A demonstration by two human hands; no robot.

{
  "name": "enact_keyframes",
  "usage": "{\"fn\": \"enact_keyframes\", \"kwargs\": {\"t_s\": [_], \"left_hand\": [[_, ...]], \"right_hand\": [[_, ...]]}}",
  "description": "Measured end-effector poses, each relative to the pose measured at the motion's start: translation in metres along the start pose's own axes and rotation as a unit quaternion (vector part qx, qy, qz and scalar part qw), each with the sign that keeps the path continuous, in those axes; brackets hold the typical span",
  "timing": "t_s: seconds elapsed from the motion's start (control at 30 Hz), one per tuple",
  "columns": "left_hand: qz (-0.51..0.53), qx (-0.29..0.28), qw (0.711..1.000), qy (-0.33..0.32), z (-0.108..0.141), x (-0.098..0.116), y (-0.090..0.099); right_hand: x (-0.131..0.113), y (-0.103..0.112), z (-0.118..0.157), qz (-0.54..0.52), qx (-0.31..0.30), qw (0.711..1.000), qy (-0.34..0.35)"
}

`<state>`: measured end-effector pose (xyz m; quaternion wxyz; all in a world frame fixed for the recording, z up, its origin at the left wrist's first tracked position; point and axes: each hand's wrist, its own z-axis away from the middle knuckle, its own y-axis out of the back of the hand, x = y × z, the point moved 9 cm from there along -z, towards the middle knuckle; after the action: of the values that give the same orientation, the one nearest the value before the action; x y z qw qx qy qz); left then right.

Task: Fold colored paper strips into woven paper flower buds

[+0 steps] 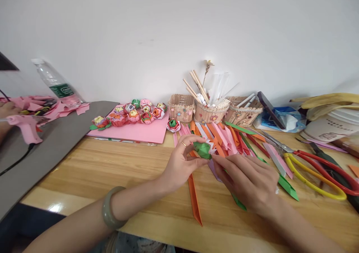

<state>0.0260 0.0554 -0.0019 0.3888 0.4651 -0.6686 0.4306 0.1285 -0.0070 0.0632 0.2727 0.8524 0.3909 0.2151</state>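
Note:
My left hand [182,159] pinches a small green folded-paper bud [202,149] between thumb and fingers, above the table. Against the bud's right side, my right hand [248,178] is closed with its fingertips pressed together at the paper's edge. A green paper strip [239,202] runs beneath the right hand and comes out below it; its upper part is hidden by the fingers. Just behind both hands lies a pile of folded paper strips [221,135] in orange, pink, red and white. One orange strip [194,200] points toward the table's front edge.
Finished paper flowers [133,115] sit on a pink sheet [151,133]. Decorated baskets [211,112] with sticks line the wall. Large scissors [314,167] lie at right. At left are a pink glue gun [25,127], a bottle [57,81] and another person's hand [7,112].

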Motion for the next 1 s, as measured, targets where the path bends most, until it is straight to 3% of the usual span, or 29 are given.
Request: {"fn": "enact_keyframes", "kwargs": {"t_s": [0.07,0.13,0.2,0.3,0.47,0.67,0.87,0.93,1.0], "left_hand": [[0.029,-0.001,0.999,0.017,0.000,-0.002,0.000],[0.070,-0.011,0.996,0.052,0.000,-0.007,-0.002],[0.108,-0.024,0.990,0.091,0.002,-0.013,-0.006],[0.135,-0.037,0.983,0.122,0.003,-0.017,-0.010],[0.107,-0.033,0.985,0.131,0.003,-0.016,-0.009],[0.076,-0.039,0.988,0.127,0.003,-0.016,-0.009],[0.028,-0.042,0.993,0.105,0.002,-0.016,-0.007],[0.001,-0.052,0.995,0.089,0.002,-0.014,-0.006],[-0.041,-0.056,0.995,0.065,0.002,-0.010,-0.005]], "right_hand": [[0.015,-0.004,-0.002,-0.132,-0.027,0.987,-0.084],[0.035,-0.012,0.001,-0.260,-0.045,0.941,-0.210],[0.053,-0.014,0.007,-0.314,-0.030,0.894,-0.318],[0.063,-0.022,0.013,-0.362,-0.045,0.844,-0.394],[0.060,-0.032,0.014,-0.363,-0.105,0.831,-0.407],[0.057,-0.035,0.013,-0.366,-0.129,0.827,-0.406],[0.055,-0.046,0.018,-0.403,-0.182,0.790,-0.425],[0.054,-0.047,0.019,-0.396,-0.184,0.796,-0.419],[0.053,-0.044,0.017,-0.355,-0.175,0.830,-0.393]]}}
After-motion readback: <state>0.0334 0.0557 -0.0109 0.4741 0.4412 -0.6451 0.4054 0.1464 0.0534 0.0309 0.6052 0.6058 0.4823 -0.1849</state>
